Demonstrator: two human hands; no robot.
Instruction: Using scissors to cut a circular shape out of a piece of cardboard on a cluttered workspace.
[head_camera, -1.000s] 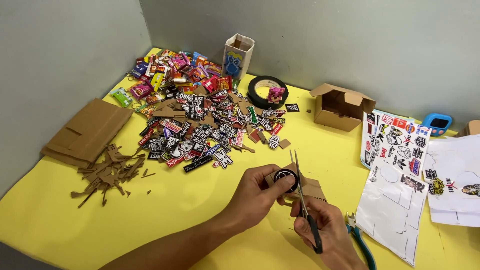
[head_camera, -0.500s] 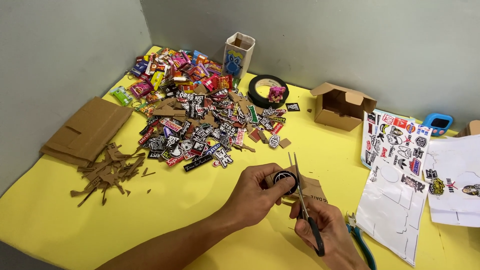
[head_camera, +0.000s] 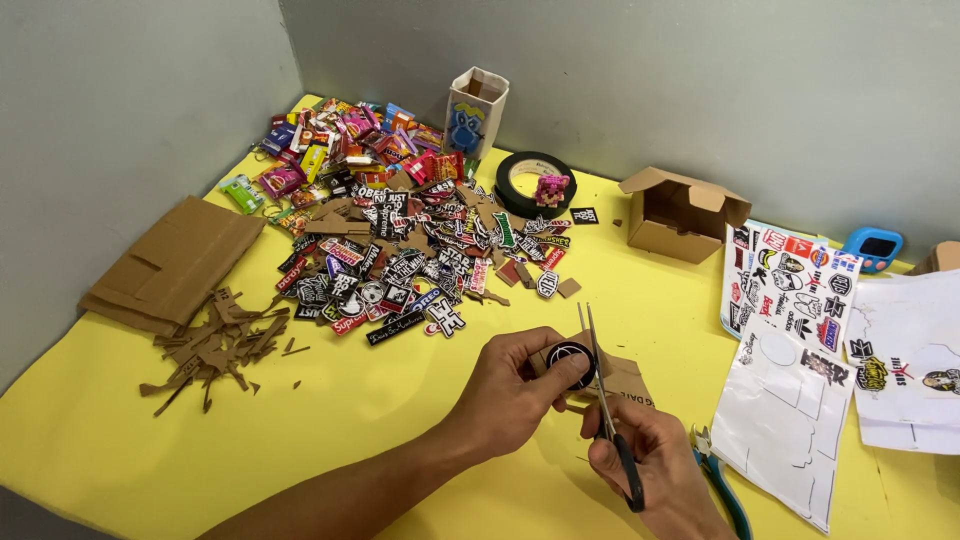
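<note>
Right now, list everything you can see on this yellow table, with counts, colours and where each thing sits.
Yellow table cover: one, under everything.
Round black sticker on brown cardboard piece: one, in left hand.
Black-handled scissors: one, in right hand, blades at the cardboard.
Pile of cut-out stickers: many, mostly black and white, centre.
Colourful small packets: many, far left.
Flat brown cardboard sheets: a stack, left.
Brown cardboard scraps: many, near left.
Black tape roll: one, far centre.
Small open brown box: one, far right.
White sticker sheets: several, right.
Teal-handled pliers: one, near right.
Left hand: one.
Right hand: one.
</note>
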